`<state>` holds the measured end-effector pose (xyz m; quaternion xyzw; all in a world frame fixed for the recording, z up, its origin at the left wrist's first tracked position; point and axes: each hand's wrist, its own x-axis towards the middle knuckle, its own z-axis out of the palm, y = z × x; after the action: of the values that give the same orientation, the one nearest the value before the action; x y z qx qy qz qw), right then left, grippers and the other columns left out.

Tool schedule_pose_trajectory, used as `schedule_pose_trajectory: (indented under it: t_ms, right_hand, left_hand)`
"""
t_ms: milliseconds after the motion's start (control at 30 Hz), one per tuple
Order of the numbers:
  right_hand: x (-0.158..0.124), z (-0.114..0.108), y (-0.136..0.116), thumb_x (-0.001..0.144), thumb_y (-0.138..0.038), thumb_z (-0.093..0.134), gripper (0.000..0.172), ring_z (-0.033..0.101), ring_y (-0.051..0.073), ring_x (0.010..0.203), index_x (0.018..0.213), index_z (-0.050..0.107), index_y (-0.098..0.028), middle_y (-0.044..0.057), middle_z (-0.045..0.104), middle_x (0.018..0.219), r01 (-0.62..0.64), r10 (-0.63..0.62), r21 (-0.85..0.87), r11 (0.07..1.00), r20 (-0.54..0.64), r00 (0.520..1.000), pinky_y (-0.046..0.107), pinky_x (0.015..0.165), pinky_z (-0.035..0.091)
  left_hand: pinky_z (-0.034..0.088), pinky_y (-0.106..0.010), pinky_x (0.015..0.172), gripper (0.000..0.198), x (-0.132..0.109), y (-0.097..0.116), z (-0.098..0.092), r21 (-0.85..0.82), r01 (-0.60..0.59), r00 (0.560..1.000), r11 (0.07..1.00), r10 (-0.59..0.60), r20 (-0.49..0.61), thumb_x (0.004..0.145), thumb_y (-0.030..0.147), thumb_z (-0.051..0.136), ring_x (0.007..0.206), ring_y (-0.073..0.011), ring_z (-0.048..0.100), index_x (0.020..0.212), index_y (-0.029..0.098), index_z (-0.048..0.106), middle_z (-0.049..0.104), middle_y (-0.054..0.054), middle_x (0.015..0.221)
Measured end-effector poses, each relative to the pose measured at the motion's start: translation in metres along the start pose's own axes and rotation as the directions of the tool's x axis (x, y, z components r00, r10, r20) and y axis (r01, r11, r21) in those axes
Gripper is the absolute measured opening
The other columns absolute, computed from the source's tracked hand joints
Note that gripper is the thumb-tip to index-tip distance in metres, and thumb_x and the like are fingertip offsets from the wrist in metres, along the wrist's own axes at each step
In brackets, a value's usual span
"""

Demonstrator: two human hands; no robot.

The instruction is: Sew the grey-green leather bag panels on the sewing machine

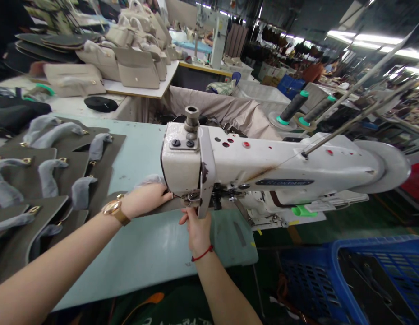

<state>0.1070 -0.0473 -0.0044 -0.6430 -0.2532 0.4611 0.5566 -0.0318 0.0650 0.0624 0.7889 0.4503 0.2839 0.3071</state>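
A white sewing machine [185, 167] stands across the pale blue-green table [135, 253]. Under its needle area lies a grey-brown bag panel [162, 206] with a gold clasp and a clear-wrapped strap. My left hand [146, 198], a watch at its wrist, grips this panel just left of the needle, its thumb pointing towards the machine; most of its fingers are hidden behind. Close beneath the machine head, my right hand [198, 225] has its fingers curled together at the panel's near edge. The machine's lever partly covers those fingers. The needle itself is too small to make out.
Several similar bag panels [69, 169] with wrapped straps overlap on the left. Beige bags [136, 67] are piled on a table behind. Dark thread cones [292, 108] stand behind the machine, and a blue basket [334, 257] holding dark pieces is at lower right.
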Motion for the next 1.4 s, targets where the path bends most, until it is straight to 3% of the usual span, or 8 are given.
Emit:
schedule_pose_trajectory:
  t_ms: [133, 233, 333, 400, 467, 667, 800, 1400]
  right_hand:
    - [0.000, -0.001, 0.000, 0.083, -0.038, 0.057, 0.033, 0.047, 0.012, 0.038, 0.063, 0.070, -0.015, 0.000, 0.059, 0.043, 0.073, -0.073, -0.005, 0.997, -0.006, 0.997, 0.023, 0.041, 0.035]
    - [-0.002, -0.002, -0.001, 0.083, -0.035, 0.057, 0.032, 0.053, 0.013, 0.041, 0.060, 0.069, -0.016, 0.000, 0.060, 0.044, 0.103, -0.103, -0.016, 0.995, -0.017, 0.995, 0.023, 0.045, 0.039]
    - [-0.002, -0.001, -0.002, 0.081, -0.034, 0.059, 0.029, 0.053, 0.014, 0.041, 0.061, 0.068, -0.017, 0.000, 0.059, 0.043, 0.102, -0.103, -0.017, 0.995, -0.044, 0.994, 0.023, 0.044, 0.037]
    - [-0.002, 0.000, -0.003, 0.081, -0.035, 0.059, 0.030, 0.052, 0.014, 0.040, 0.059, 0.066, -0.017, -0.001, 0.057, 0.042, 0.116, -0.118, -0.030, 0.993, -0.054, 0.992, 0.023, 0.043, 0.036]
    - [-0.001, 0.000, -0.005, 0.081, -0.035, 0.058, 0.034, 0.051, 0.013, 0.039, 0.052, 0.061, -0.019, -0.001, 0.056, 0.041, 0.142, -0.145, -0.048, 0.989, -0.057, 0.988, 0.024, 0.043, 0.035]
    - [-0.009, -0.011, -0.010, 0.085, -0.044, 0.056, 0.048, 0.046, 0.011, 0.041, 0.044, 0.054, -0.019, -0.001, 0.053, 0.044, 0.170, -0.164, -0.122, 0.978, 0.054, 0.985, 0.024, 0.046, 0.033]
    - [-0.020, -0.026, -0.001, 0.086, -0.049, 0.054, 0.042, 0.043, 0.011, 0.042, 0.063, 0.066, -0.016, -0.002, 0.056, 0.049, 0.115, -0.101, -0.112, 0.987, 0.128, 0.987, 0.024, 0.045, 0.031]
    - [-0.044, -0.045, 0.013, 0.082, -0.050, 0.058, 0.038, 0.047, 0.012, 0.043, 0.069, 0.069, -0.016, 0.001, 0.058, 0.051, 0.058, -0.049, -0.069, 0.996, 0.123, 0.991, 0.023, 0.039, 0.033]
  left_hand:
    - [0.045, -0.035, 0.085, 0.017, -0.069, 0.004, 0.016, 0.084, -0.080, 0.997, 0.993, 0.079, 0.018, 0.084, 0.033, 0.057, 0.092, -0.0248, 0.062, 0.089, 0.021, 0.069, 0.069, -0.009, 0.098]
    - [0.045, -0.029, 0.071, 0.022, -0.115, 0.002, 0.050, -0.267, 0.056, 0.995, 0.962, -0.077, -0.069, 0.086, 0.035, 0.056, 0.075, -0.0189, 0.058, 0.074, 0.019, 0.064, 0.063, -0.005, 0.078]
    - [0.040, -0.023, 0.055, 0.033, -0.120, -0.004, 0.087, -0.708, 0.424, 0.885, 0.564, -0.425, 0.191, 0.082, 0.051, 0.059, 0.060, -0.0133, 0.052, 0.092, 0.020, 0.065, 0.058, 0.000, 0.070]
    - [0.041, -0.022, 0.057, 0.046, -0.102, -0.007, 0.100, -0.838, 0.476, 0.822, 0.267, -0.473, 0.317, 0.074, 0.058, 0.065, 0.065, -0.0138, 0.055, 0.097, 0.018, 0.067, 0.062, -0.002, 0.073]
    - [0.044, -0.024, 0.064, 0.048, -0.080, -0.007, 0.103, -0.858, 0.481, 0.810, 0.178, -0.464, 0.358, 0.066, 0.057, 0.073, 0.072, -0.0157, 0.057, 0.085, 0.013, 0.071, 0.065, -0.005, 0.074]
    - [0.039, -0.026, 0.062, 0.044, -0.057, 0.003, 0.089, -0.778, 0.559, 0.746, 0.288, -0.585, 0.319, 0.059, 0.053, 0.078, 0.062, -0.0132, 0.049, 0.059, 0.010, 0.068, 0.063, -0.005, 0.063]
    - [0.033, -0.026, 0.055, 0.048, -0.059, 0.009, 0.084, -0.731, 0.586, 0.736, 0.348, -0.606, 0.302, 0.057, 0.055, 0.077, 0.051, -0.0103, 0.036, 0.045, 0.014, 0.056, 0.045, 0.003, 0.046]
    - [0.030, -0.024, 0.051, 0.049, -0.049, 0.015, 0.088, -0.739, 0.531, 0.752, 0.415, -0.632, 0.185, 0.057, 0.061, 0.071, 0.049, -0.0094, 0.034, 0.049, 0.016, 0.054, 0.044, 0.004, 0.049]
